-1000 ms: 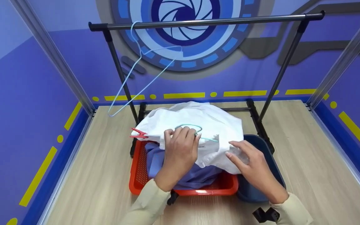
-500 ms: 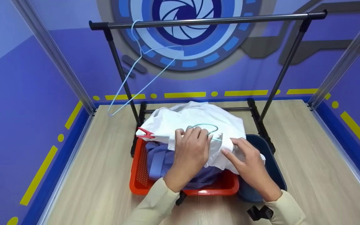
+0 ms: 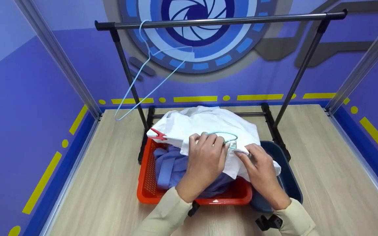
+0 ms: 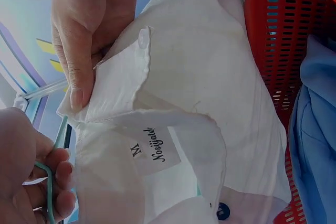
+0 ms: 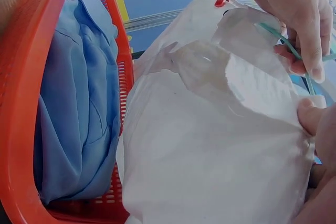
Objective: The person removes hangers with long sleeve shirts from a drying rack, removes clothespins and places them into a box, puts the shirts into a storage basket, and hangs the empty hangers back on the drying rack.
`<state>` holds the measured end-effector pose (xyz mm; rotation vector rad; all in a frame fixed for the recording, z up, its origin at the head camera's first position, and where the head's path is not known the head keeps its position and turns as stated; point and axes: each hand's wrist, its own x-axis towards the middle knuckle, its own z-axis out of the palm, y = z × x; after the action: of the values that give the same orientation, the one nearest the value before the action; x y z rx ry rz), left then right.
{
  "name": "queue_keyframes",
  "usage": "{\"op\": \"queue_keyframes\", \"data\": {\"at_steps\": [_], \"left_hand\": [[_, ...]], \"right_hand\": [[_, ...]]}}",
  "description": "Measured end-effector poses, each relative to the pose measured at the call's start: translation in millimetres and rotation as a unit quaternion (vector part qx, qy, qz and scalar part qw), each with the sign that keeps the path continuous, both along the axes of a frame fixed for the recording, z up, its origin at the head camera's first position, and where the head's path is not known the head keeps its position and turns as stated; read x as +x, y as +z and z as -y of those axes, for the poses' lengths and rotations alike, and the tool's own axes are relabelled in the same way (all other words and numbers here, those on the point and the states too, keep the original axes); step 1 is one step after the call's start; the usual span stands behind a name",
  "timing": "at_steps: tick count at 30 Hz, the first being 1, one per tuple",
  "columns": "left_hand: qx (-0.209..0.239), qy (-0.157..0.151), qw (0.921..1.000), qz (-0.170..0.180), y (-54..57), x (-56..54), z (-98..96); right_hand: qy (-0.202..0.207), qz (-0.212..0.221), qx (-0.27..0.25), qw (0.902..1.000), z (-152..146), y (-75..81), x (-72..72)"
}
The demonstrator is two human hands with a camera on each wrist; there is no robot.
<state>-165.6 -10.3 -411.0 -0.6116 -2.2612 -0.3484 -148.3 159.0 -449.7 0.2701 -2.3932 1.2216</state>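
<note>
A white shirt (image 3: 205, 121) with a collar lies bunched over the red basket, a red clothespin (image 3: 158, 134) clipped to its left end. My left hand (image 3: 207, 154) grips a green wire hanger (image 4: 50, 190) just below its hook; the hanger's lower part is hidden inside the shirt. Beside it, my right hand (image 3: 262, 164) pinches the shirt's collar (image 4: 118, 85) between thumb and fingers, right by the hanger's shoulder. The left wrist view shows a printed size label (image 4: 155, 150) inside the neck.
Under the shirt stands the red basket (image 3: 143, 186), holding a blue garment (image 3: 167, 172). A dark blue bin (image 3: 295, 190) sits to its right. Behind rises a black clothes rack (image 3: 228, 22), with a light blue hanger (image 3: 157, 88) on the left of its bar.
Left hand, hanger and clothespin have shifted right, toward the right hand. The right hand has drawn slightly inward, pinching the collar closer to the hanger.
</note>
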Motion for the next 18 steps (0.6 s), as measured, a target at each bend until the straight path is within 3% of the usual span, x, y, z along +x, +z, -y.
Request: {"op": "queue_keyframes", "data": {"at_steps": [9,14,18], "left_hand": [[0.033,-0.031,0.9989,0.009,2.0,1.4,7.4],[0.055,-0.052,0.997,-0.017,4.2,1.6,16.1],[0.1,-0.078,0.9905,-0.052,6.8,0.9,25.8]], "right_hand": [[-0.002,-0.047,-0.01,0.9988,-6.8,-0.1,-3.1],[0.006,-0.084,-0.01,0.9964,-10.5,-0.5,-5.0],[0.011,-0.099,-0.016,0.9949,-13.5,0.1,-4.9]]}}
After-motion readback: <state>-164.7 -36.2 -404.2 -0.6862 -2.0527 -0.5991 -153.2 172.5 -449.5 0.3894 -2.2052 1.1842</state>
